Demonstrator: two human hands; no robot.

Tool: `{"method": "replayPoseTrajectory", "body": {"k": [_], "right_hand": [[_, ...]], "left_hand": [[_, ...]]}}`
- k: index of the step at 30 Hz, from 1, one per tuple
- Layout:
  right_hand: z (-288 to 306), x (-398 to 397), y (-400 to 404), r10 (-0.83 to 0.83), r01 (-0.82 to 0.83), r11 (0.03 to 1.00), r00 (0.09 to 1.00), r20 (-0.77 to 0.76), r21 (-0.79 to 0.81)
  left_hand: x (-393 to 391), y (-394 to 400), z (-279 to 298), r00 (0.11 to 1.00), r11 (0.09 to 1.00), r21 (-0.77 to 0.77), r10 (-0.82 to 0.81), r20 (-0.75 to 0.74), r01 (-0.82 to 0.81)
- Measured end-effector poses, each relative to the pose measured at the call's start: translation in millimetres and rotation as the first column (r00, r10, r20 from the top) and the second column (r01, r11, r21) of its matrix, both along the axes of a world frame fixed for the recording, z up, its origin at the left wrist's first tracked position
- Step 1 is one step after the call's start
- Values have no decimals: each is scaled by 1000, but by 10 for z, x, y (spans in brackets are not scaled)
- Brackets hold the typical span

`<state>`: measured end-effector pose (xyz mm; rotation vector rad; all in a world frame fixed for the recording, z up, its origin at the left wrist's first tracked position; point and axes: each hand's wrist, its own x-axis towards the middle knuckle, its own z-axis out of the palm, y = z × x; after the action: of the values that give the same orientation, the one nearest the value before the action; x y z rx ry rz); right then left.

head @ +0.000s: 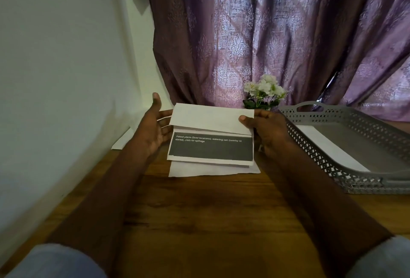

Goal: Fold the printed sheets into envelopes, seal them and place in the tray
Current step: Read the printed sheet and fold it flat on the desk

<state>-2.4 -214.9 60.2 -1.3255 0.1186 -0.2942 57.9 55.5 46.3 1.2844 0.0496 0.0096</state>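
Note:
A printed sheet (210, 146) with a dark block of white text is held above the wooden table, its top part folded down toward me as a white flap. My right hand (266, 132) pinches the right edge of that flap with thumb on top. My left hand (155, 126) supports the left edge from behind with straight fingers and the thumb raised. More white paper (213, 170) lies on the table under the sheet. The grey perforated tray (346, 162) stands at the right, with a white sheet (328, 144) lying in it.
A small bunch of white artificial flowers (264, 92) stands behind the sheet, in front of a purple patterned curtain (266, 33). A white wall (55, 78) runs along the left side of the table (210, 222). Another white paper (122, 142) pokes out by the wall.

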Motion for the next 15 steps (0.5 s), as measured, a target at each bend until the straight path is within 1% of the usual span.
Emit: {"method": "replayPoseTrajectory", "body": {"k": [2, 4, 5, 7, 9, 11, 12, 15], "right_hand": [[5, -7, 8, -8, 8, 1000, 1000, 0, -1], [-1, -6, 1, -27, 27, 1000, 1000, -1, -2], [-5, -4, -3, -34, 34, 999, 999, 2, -5], [-6, -6, -10, -21, 21, 1000, 1000, 2, -16], [-11, -17, 0, 38, -39, 998, 999, -14, -40], [-22, -27, 13, 80, -81, 995, 997, -22, -49], [-27, -23, 11, 76, -77, 996, 997, -17, -49], [-45, 14, -16, -2, 1, 995, 1000, -7, -102]], "left_hand": [[-42, -21, -12, 994, 982, 160, -106, 19, 101], [-74, -81, -44, 990, 953, 291, -118, 82, 89], [-86, -107, -62, 990, 951, 305, -94, 108, 57], [-105, -139, -75, 991, 969, 247, -46, 122, 15], [-116, -133, -67, 992, 986, 168, -1, 126, -20], [-115, -118, -71, 990, 983, 171, 39, 135, -62], [-109, -111, -77, 988, 979, 182, 61, 142, -87], [-80, -87, -89, 978, 969, 199, 107, 181, -143]]}}
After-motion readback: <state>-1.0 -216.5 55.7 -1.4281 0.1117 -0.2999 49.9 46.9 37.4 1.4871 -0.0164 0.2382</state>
